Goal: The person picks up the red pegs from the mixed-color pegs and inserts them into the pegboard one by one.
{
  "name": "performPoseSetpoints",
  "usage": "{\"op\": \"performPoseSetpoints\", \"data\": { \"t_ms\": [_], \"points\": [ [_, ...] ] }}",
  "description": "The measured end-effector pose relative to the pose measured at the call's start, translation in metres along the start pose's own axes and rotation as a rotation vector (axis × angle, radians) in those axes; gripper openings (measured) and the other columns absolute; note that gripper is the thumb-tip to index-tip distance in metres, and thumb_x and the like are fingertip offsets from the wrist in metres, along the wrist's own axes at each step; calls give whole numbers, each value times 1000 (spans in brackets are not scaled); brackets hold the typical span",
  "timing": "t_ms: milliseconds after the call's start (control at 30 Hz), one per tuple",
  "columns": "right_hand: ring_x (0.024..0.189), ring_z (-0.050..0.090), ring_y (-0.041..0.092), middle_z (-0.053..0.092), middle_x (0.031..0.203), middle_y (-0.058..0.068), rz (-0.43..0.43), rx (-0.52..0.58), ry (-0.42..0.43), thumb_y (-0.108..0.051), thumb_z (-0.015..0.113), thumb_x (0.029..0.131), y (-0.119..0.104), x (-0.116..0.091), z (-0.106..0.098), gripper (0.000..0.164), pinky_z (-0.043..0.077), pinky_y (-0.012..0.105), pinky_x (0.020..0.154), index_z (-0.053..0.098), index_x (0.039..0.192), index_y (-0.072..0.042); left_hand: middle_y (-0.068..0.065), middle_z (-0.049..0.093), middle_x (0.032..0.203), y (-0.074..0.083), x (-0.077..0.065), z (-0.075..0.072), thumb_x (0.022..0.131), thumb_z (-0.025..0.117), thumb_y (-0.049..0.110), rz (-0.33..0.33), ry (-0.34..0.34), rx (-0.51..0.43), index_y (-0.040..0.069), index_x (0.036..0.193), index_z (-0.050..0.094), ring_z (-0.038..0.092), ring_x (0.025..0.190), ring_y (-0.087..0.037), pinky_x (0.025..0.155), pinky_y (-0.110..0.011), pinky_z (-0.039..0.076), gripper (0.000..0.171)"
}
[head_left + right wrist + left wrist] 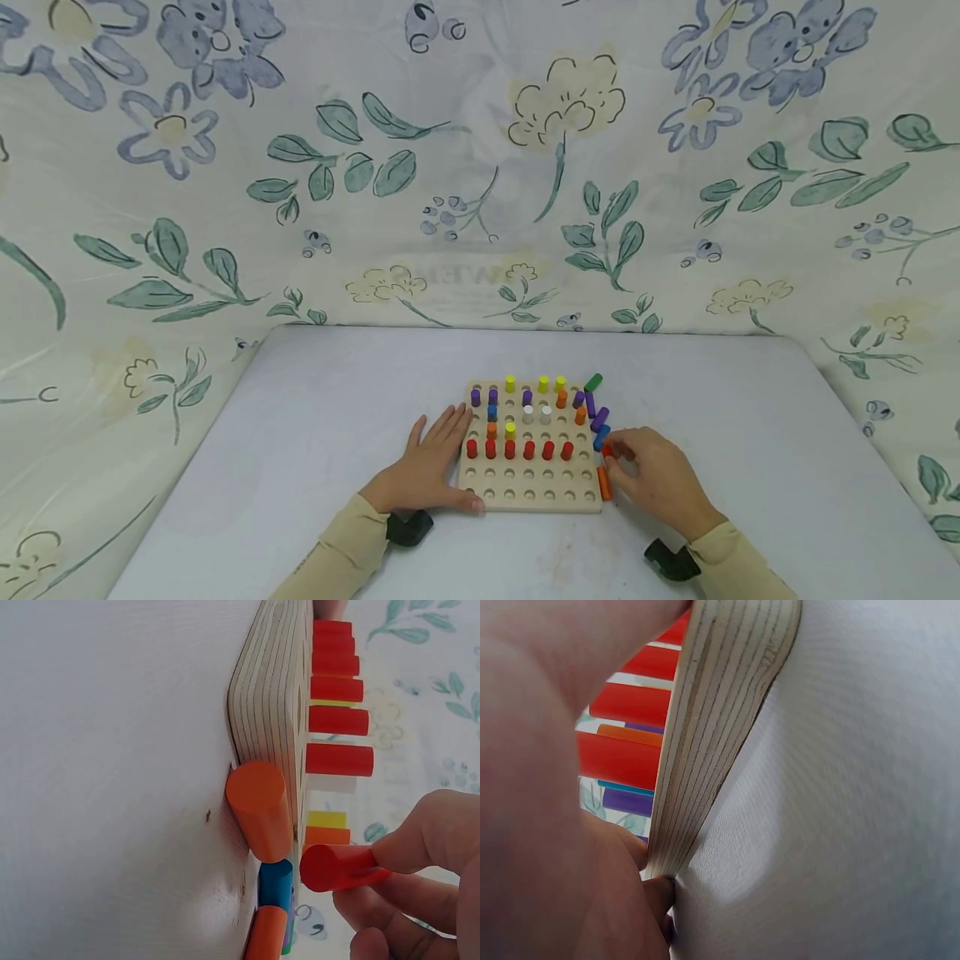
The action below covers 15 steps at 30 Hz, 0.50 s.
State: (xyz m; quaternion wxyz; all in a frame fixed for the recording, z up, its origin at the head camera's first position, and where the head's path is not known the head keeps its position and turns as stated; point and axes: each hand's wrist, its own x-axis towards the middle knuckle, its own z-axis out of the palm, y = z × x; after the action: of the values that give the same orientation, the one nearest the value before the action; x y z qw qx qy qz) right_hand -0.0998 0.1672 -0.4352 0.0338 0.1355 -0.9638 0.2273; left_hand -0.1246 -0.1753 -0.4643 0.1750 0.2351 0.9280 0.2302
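Note:
A wooden pegboard (536, 504) with rows of round holes lies on the white table. My left hand (420, 471) rests along its left side, fingers stretched up the edge and thumb at the front left corner. With thumb and fingers, my right hand (663, 475) pinches a red peg (337, 868) just off the board's right edge. In the right wrist view, that peg is tilted onto its side, one round end facing the camera. Several red pegs (528, 450) stand in one row. Behind them stand yellow (510, 431), purple (476, 397), white (528, 414), blue (492, 412) and orange pegs (562, 399).
Along the board's right edge lie loose pegs: an orange peg (604, 483), a blue peg (602, 437), purple pegs (600, 419) and a green peg (593, 382). A flower-printed cloth (480, 167) hangs behind the table (337, 375). Dark wrist cameras (409, 528) sit on both wrists.

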Motion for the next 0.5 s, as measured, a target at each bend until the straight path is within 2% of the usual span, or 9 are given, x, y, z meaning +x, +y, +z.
{"op": "performPoseSetpoints", "data": {
  "t_ms": [500],
  "points": [
    [79, 57, 11, 64, 86, -3, -29, 6, 47, -14, 77, 85, 0, 2, 3, 16, 55, 31, 71, 74, 100, -9, -15, 4, 168, 0, -1, 0, 73, 75, 71, 8, 7, -8, 1, 161, 9, -2, 155, -33, 116, -63, -10, 129]
  ]
}}
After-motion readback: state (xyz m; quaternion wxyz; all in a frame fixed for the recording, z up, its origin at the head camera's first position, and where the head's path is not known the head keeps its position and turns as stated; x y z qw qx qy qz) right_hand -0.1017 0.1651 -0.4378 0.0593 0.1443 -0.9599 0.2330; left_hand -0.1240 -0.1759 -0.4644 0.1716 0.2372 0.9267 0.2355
